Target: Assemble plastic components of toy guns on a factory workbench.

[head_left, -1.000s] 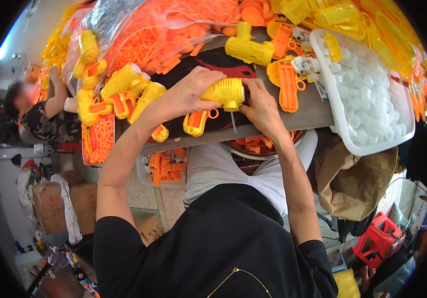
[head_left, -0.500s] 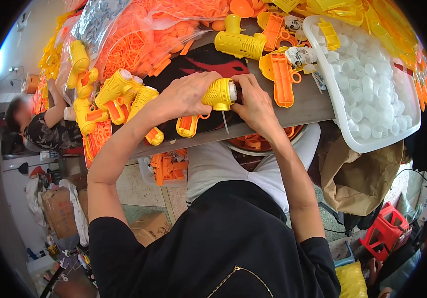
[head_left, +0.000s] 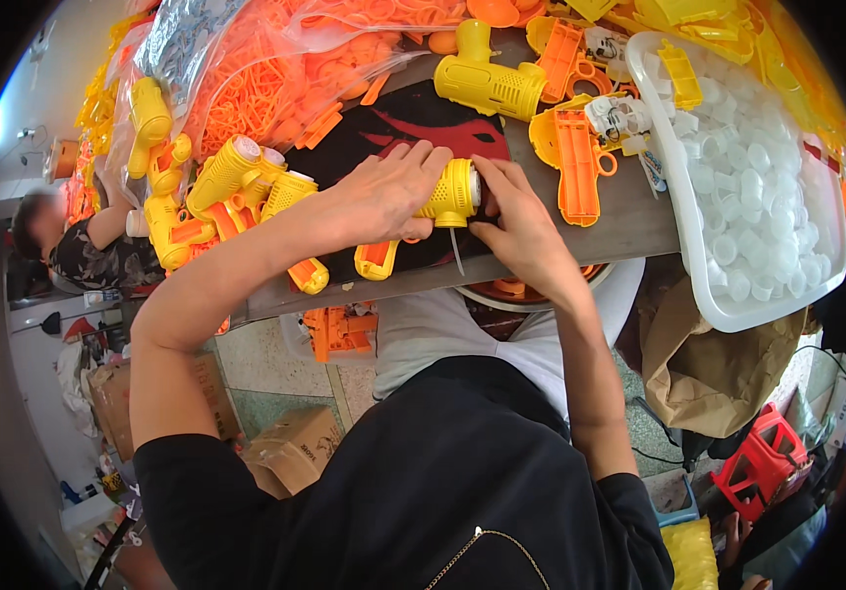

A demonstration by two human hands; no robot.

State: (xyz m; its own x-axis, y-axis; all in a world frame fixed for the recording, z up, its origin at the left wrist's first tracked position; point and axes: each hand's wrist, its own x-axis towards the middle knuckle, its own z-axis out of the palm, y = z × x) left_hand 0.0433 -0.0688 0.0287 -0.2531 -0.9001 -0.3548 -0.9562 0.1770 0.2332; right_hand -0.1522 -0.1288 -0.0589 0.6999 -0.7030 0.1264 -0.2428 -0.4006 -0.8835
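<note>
Between my hands lies a yellow plastic toy gun [head_left: 450, 195] with a perforated round barrel, held level above the front part of the bench. My left hand [head_left: 388, 192] wraps over its rear, hiding much of the body. At the front end, my right hand [head_left: 523, 221] has its fingers and thumb around the white rim. A yellow and orange handle [head_left: 376, 259] shows below my left wrist; whether it belongs to the held gun I cannot tell. From under the barrel hangs a thin pale strip [head_left: 457, 254].
Several yellow toy guns [head_left: 221, 177] lie at left. Behind are bags of orange parts [head_left: 275, 88], another yellow body [head_left: 487, 87] and an open half with orange handle [head_left: 577, 162]. A white tub [head_left: 688, 246] of translucent caps stands right, above a paper bag [head_left: 708, 393]. Another person [head_left: 88, 241] sits far left.
My left elbow has swung outward, and my left hand lies flatter over the gun. The white front end stands out less between my right fingers. The whole view has shifted slightly.
</note>
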